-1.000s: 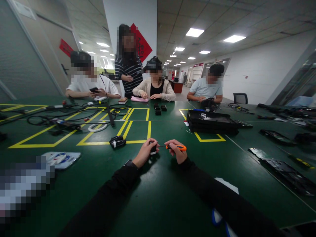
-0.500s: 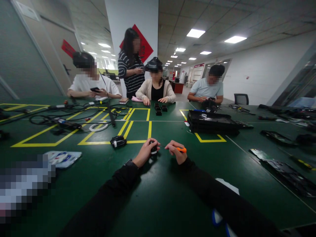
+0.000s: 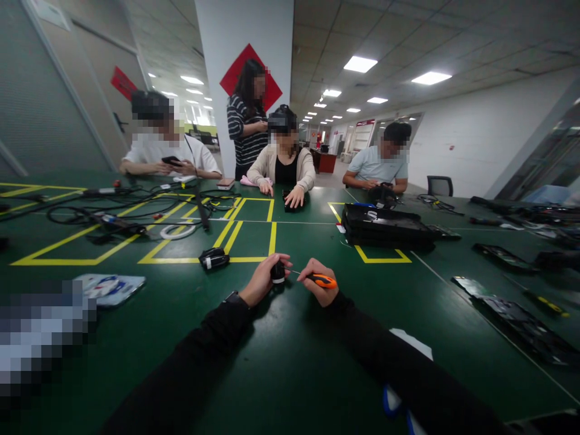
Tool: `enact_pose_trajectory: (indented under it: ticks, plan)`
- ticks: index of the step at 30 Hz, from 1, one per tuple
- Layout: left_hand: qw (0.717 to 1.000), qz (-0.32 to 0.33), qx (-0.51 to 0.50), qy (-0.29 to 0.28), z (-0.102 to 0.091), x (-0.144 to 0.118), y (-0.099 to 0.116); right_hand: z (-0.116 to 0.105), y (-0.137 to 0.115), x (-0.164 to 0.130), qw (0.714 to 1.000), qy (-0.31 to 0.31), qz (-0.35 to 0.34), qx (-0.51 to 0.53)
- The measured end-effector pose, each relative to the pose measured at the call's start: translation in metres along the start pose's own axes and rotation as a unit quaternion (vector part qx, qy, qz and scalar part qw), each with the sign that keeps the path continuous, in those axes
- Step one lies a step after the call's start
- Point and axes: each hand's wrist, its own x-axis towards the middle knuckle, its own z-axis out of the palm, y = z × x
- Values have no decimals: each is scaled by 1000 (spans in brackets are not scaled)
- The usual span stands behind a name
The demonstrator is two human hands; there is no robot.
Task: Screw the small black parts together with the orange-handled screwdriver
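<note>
A flat black tray [image 3: 385, 226] is seen on the green table [image 3: 290, 362], partly inside a yellow-taped square to the right of centre; black parts are stacked on it, but what they are cannot be told. A second flat tray [image 3: 521, 311] lies further right near the table's side, with dark pieces on it. A tangle of cables [image 3: 136, 208] is spread over the far left of the table, and a white ring [image 3: 174, 232] lies among the yellow lines.

The near edge of the table is hidden below both dark sleeves. Bare green surface is left in front of and between the forearms. A small black device [image 3: 214, 260] lies to the left of the hands, well apart from them, and a flat plastic packet [image 3: 109, 287] lies further left. Three people are seated and one is standing at the far side, well apart from the hands.

A small black part [image 3: 278, 273] is pinched in the fingers of the left hand [image 3: 263, 281], just above the table near the front edge of a yellow square. An orange-handled screwdriver [image 3: 322, 280] is gripped in the closed right hand [image 3: 317, 281]; its thin shaft is pointed left, with the tip at or touching the black part.
</note>
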Motion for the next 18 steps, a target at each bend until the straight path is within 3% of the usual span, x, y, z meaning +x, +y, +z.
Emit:
enact_pose_trajectory:
  ticks: [8,18]
  plan:
    - [1000,-9,-9,0,1,0,1,7,3,-4,996,26,82,35]
    - [1000,1,12,-15,1,0,-1,8,8,-6,996,45,66,39]
